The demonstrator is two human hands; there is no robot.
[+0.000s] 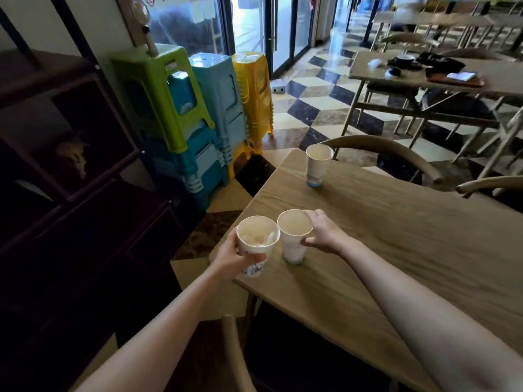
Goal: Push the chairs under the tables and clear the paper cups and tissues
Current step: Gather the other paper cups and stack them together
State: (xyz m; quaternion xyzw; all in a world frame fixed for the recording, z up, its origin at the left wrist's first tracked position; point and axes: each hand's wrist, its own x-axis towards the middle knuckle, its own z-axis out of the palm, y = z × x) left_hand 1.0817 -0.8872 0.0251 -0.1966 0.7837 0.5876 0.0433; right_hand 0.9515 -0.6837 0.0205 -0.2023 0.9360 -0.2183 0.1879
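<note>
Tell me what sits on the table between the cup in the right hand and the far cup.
Nothing. The head view shows only bare wooden tabletop between the paper cup that the right hand grips and the far paper cup.

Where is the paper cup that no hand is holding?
In the head view, the free paper cup stands upright near the far left corner of the wooden table, in front of a curved chair back.
</note>
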